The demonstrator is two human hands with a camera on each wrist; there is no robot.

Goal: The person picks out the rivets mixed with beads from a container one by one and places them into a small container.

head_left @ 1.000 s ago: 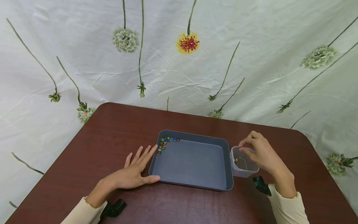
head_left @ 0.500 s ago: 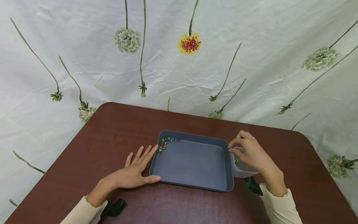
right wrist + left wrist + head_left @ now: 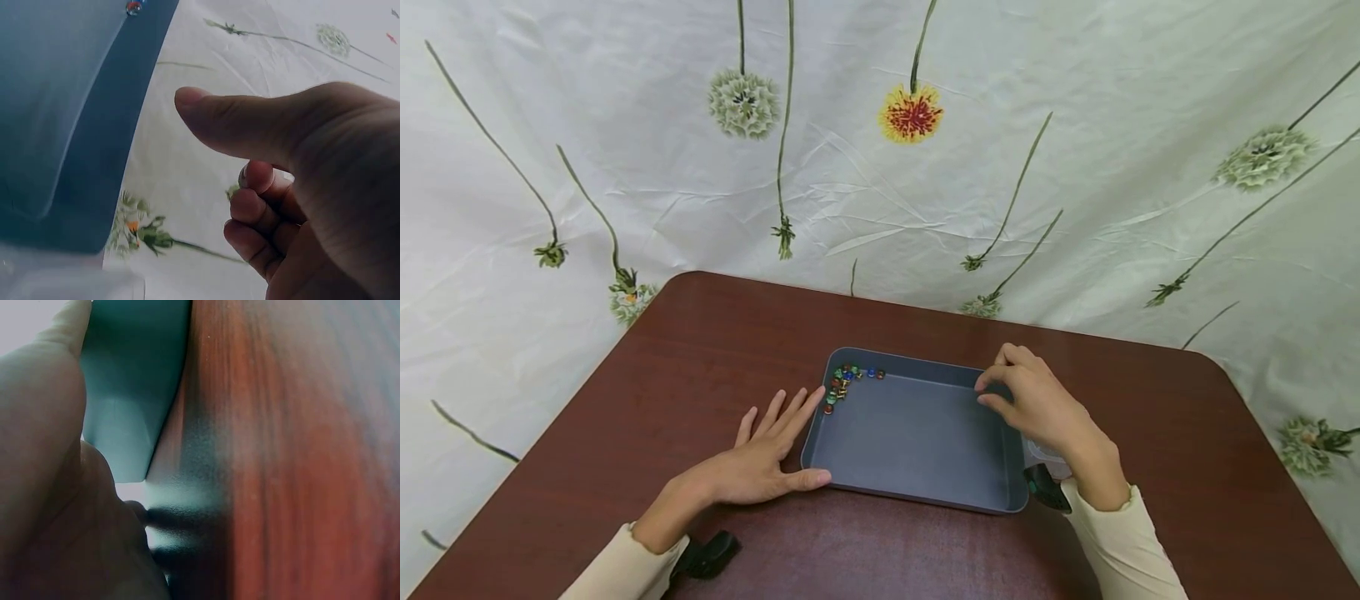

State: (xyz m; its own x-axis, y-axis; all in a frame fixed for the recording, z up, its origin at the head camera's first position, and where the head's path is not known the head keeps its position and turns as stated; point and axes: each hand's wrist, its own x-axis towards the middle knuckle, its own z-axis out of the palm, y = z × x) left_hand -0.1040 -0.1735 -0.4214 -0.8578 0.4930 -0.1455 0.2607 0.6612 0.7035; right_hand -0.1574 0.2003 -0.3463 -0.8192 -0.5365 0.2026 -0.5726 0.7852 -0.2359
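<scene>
My left hand [image 3: 752, 468] lies with fingers spread at the left end of a shallow grey tray [image 3: 917, 497], fingertips and thumb at its rim. In the left wrist view, the tray's outer wall [image 3: 134, 394] is beside that hand. Over the tray's right end hovers my right hand [image 3: 1043, 408], thumb and index tips apart, with nothing visible between them. Its thumb [image 3: 219, 119] is extended in the right wrist view; the index finger is hidden there. Several small shiny beads [image 3: 842, 382], red, green, blue and gold, lie in the tray's far left corner.
A clear plastic box [image 3: 1047, 454] stands against the tray's right side, mostly hidden by my right hand. The brown table [image 3: 760, 325] surrounds both. Behind its far edge hangs a white flowered cloth [image 3: 820, 183].
My right hand has moved left, from above the clear box to above the tray's right end, and its thumb and index tips have parted more. The left hand stays where it was.
</scene>
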